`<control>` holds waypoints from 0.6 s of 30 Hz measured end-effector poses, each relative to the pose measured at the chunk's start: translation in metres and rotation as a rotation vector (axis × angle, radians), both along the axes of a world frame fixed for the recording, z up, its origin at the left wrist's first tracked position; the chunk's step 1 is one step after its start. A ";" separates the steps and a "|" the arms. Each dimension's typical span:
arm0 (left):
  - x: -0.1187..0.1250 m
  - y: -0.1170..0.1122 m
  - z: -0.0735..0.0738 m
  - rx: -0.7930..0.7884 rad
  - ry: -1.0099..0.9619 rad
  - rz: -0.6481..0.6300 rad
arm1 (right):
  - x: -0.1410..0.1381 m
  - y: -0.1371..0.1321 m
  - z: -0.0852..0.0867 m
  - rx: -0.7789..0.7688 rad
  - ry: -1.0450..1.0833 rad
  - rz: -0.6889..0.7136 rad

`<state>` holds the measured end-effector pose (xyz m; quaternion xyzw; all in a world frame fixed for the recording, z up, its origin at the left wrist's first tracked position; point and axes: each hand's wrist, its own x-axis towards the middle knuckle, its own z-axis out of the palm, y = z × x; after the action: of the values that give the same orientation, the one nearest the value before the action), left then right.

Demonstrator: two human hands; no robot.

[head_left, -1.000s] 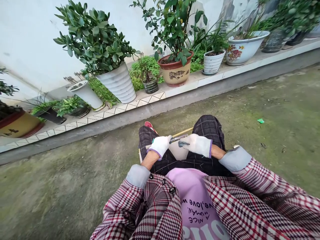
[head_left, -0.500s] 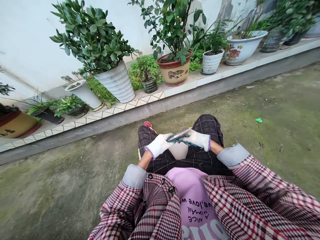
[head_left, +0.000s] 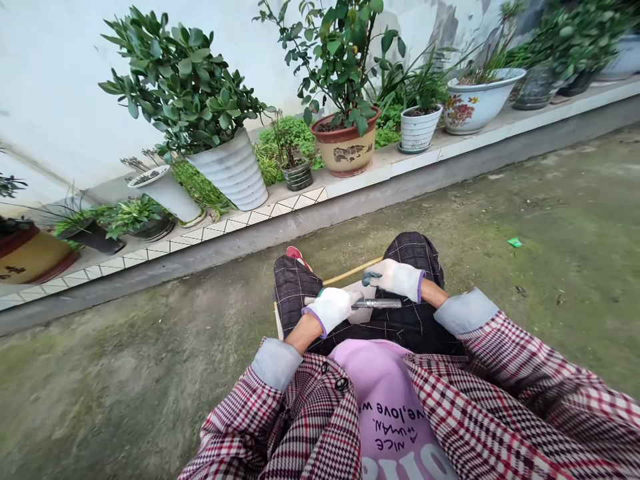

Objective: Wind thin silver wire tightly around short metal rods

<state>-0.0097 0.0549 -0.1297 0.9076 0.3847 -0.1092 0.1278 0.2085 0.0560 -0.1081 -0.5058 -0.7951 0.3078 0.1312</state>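
Observation:
My left hand (head_left: pixel 333 308), in a white work glove with a purple cuff, is closed around a silver metal tube (head_left: pixel 383 303). The tube lies nearly level above my lap and sticks out on both sides of the glove. My right hand (head_left: pixel 395 277), gloved alike with grey-green fingertips, is off the tube, a little beyond it. Its fingers are loosely bent and apart, with nothing visible in them. Between my knees is a pale flat piece (head_left: pixel 361 313), partly hidden by the tube and left hand. A thin yellow strip (head_left: pixel 353 270) runs slantwise between the knees.
A low tiled ledge (head_left: pixel 300 200) crosses ahead, bearing several potted plants, among them a brown-rimmed pot (head_left: pixel 347 150) and a white ribbed pot (head_left: pixel 235 173). A green scrap (head_left: pixel 515 242) lies on the mossy concrete ground (head_left: pixel 500 287) to the right.
My right hand has let go of the metal tube and moved slightly right and away from it. My left hand has come lower with the tube, now turned nearly level. The yellow strip shows more fully.

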 end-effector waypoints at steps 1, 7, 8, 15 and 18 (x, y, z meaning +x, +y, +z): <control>0.000 0.000 0.003 -0.055 -0.098 0.026 | 0.003 0.003 0.001 -0.022 0.033 -0.007; -0.016 0.019 0.029 -0.375 -0.994 0.534 | -0.014 -0.002 -0.004 -0.188 0.310 -0.130; -0.021 0.024 0.034 -0.426 -1.100 0.634 | -0.018 -0.004 -0.006 -0.221 0.356 -0.135; -0.080 0.059 0.063 -0.625 -1.728 0.849 | -0.014 0.002 -0.012 -0.147 0.299 -0.137; -0.088 0.062 0.063 -0.620 -1.771 0.847 | -0.006 0.010 -0.020 -0.101 0.158 -0.138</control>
<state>-0.0974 0.1173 -0.0672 0.3795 0.3959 0.5588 0.6221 0.2023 0.0661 -0.1282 -0.5394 -0.7290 0.3768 0.1888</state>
